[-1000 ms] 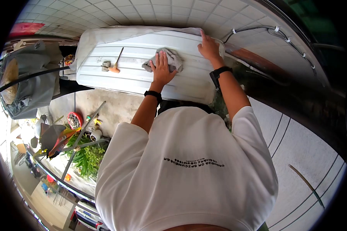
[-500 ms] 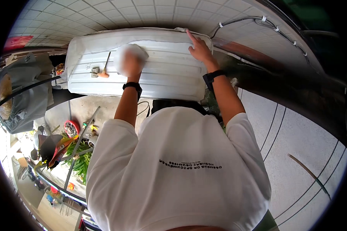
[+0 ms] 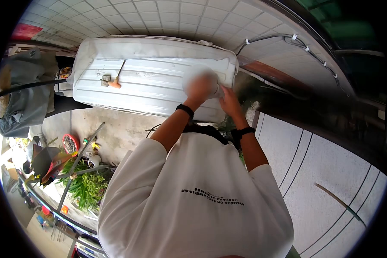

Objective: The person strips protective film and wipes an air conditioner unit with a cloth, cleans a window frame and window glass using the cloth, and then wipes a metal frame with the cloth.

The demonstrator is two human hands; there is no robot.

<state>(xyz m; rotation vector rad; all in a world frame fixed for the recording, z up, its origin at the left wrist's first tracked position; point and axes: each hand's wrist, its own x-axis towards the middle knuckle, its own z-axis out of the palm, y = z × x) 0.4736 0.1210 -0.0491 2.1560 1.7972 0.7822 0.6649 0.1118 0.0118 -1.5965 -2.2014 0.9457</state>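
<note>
My left hand [image 3: 200, 88] is over the right part of a white ribbed panel [image 3: 159, 77], its fingers smeared by blur. A grey cloth [image 3: 216, 91] shows in part beside and under it. Close on its right, my right hand [image 3: 231, 102] has its fingertips pinched at the cloth's edge. On the left part of the panel lies a tool with an orange-brown handle [image 3: 115, 84] and a thin dark shaft, next to a small grey block [image 3: 105, 80].
Thin whitish sheeting [image 3: 137, 48] covers the panel's far edge, below a tiled wall [image 3: 159, 17]. Grey fabric [image 3: 26, 86] hangs at left over a dark bar. Lower left are a red basin [image 3: 70, 143], plants [image 3: 88, 185] and metal rails. A cable [image 3: 303, 44] runs along the right wall.
My left hand swept left with the cloth, then came back right. My right hand left the panel's far right corner and moved nearer to me, to the cloth's edge.
</note>
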